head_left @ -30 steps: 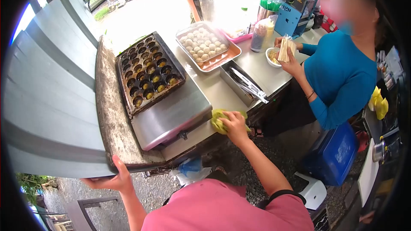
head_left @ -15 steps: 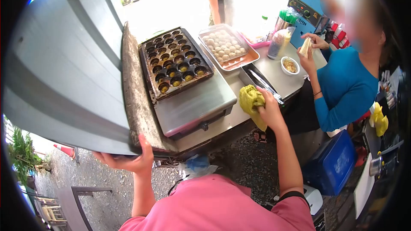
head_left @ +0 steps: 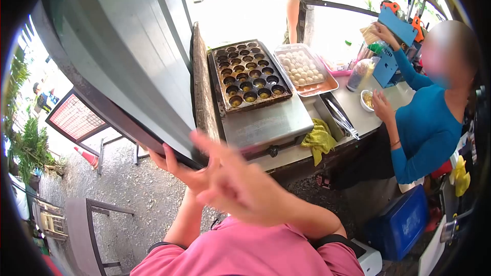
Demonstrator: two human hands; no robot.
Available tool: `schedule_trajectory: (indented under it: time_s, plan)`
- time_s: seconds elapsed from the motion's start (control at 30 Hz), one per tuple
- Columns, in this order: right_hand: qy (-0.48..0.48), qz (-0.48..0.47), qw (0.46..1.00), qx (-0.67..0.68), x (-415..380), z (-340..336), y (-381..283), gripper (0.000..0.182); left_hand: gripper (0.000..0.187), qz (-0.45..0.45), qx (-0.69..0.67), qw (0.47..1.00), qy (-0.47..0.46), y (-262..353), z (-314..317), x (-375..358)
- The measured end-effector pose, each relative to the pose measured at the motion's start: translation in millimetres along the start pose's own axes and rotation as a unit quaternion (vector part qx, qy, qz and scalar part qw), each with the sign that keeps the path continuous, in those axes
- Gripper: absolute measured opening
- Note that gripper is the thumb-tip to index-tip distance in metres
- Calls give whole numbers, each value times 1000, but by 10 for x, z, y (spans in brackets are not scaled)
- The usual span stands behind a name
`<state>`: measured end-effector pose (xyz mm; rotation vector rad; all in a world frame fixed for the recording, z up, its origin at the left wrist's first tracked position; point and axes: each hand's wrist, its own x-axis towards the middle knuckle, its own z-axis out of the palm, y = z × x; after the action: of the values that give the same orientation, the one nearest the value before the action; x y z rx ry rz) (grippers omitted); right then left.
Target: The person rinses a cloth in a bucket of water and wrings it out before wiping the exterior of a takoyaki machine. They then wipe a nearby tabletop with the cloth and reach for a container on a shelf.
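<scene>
My left hand is closed on the lower edge of a grey corrugated panel. In front of it passes my right hand, blurred, with some fingers stretched toward the panel and nothing visible in it. Right of the panel, a black pan with rows of round wells sits on a steel griddle; several wells hold something yellowish. A yellow-green cloth lies over the counter's front edge, beside a steel tray with tongs.
A covered tray of pale balls stands behind the griddle. At the right a co-worker in blue holds sticks and reaches to a white bowl. A blue bin stands below. Another person is beyond the counter.
My right hand has let go of the cloth and moved left to the panel. The co-worker has raised the sticks toward the blue box and lowered the other hand to the bowl.
</scene>
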<state>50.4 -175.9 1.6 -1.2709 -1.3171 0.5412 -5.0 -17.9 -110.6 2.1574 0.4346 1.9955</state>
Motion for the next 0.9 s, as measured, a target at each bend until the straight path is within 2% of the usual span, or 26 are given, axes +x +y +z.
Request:
schedule_trajectory:
  time_s: [0.03,0.1,0.17,0.2,0.27,0.3,0.33,0.37,0.4,0.43,0.5,0.57,0.6,0.67,0.77,0.9]
  plan:
    - [-42,-4,999,-27,33,84,-20,71,101,10,8,1000,-24,23,7,39]
    - [-20,-45,998,-35,45,247,87,72,97,-38,-23,999,-3,22,21,-15]
    - [-14,-64,994,-92,19,226,116,73,95,-33,59,998,-14,82,-20,6]
    - [-48,-52,993,-92,-15,190,140,71,98,-58,6,998,4,104,19,21]
    - [-108,-28,990,-90,-96,93,216,67,98,-23,32,999,7,19,20,-22]
    - [-69,-20,995,-64,-154,-17,218,61,99,32,81,996,-6,-44,-7,-12]
    - [-14,9,999,-38,-244,-215,189,53,99,16,22,1000,-2,-15,-3,-6]
    - [43,34,998,-8,-335,-411,160,45,99,15,25,1000,-9,39,-8,45]
    - [149,3,986,-75,-430,-624,286,35,99,14,29,999,-16,67,-8,69]
    - [264,21,957,-115,-523,-837,448,22,98,13,31,999,-17,50,-7,45]
    - [404,113,893,-164,-713,-1394,892,14,99,4,23,1000,-18,29,17,16]
    - [366,172,855,-325,-1016,-1916,1623,13,101,-1,31,999,-22,64,22,18]
    - [303,173,838,-419,-1143,-2043,1942,17,101,-22,15,1000,-14,49,37,-20]
    - [152,325,820,-446,-1217,-2068,2301,33,99,-52,5,999,-11,36,30,-62]
    - [28,418,770,-481,-1170,-1946,2548,65,93,-55,12,998,-9,79,30,-56]
    - [30,356,771,-527,-1146,-2007,2821,47,88,-56,50,997,-6,36,5,-100]
